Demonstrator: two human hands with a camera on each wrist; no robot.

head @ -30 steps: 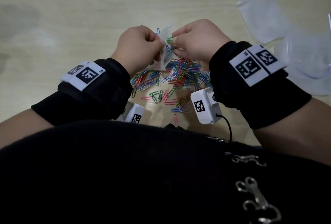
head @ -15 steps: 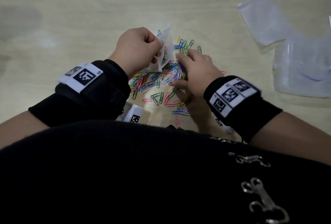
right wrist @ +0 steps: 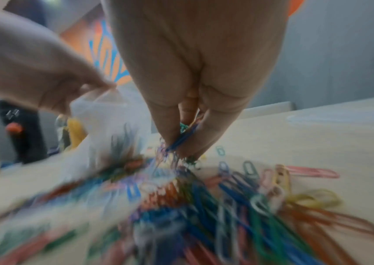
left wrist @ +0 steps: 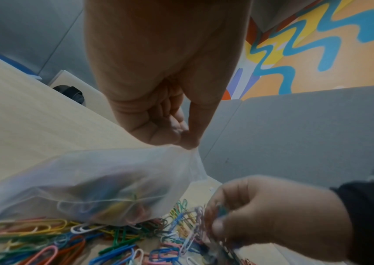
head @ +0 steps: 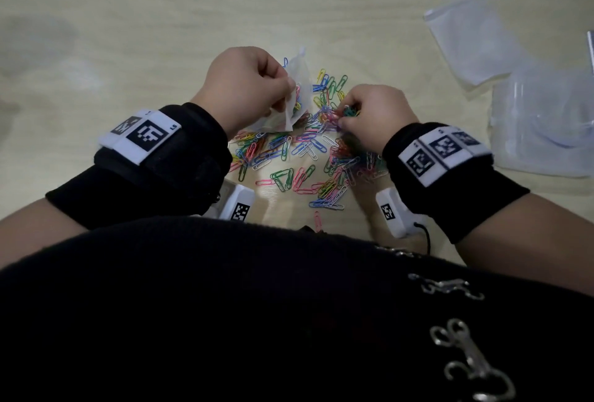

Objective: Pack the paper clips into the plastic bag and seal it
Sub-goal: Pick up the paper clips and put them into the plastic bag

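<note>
A heap of coloured paper clips (head: 299,160) (left wrist: 45,240) (right wrist: 238,197) lies on the pale wooden table (head: 160,15) in front of me. My left hand (head: 247,89) (left wrist: 181,136) (right wrist: 52,89) pinches the top edge of a small clear plastic bag (head: 295,96) (left wrist: 86,186) (right wrist: 111,122), which hangs above the heap with some clips inside. Just right of the bag, my right hand (head: 363,115) (left wrist: 238,220) (right wrist: 181,141) pinches a bunch of clips between thumb and fingers, a little above the heap.
Empty clear plastic bags (head: 472,41) lie at the far right of the table, with a larger clear plastic piece (head: 546,125) beside them. My dark clothing fills the lower part of the head view.
My right hand left the bag's mouth, dropped onto the heap and has gathered a bunch of clips, now lifting slightly. The left hand kept holding the bag in place.
</note>
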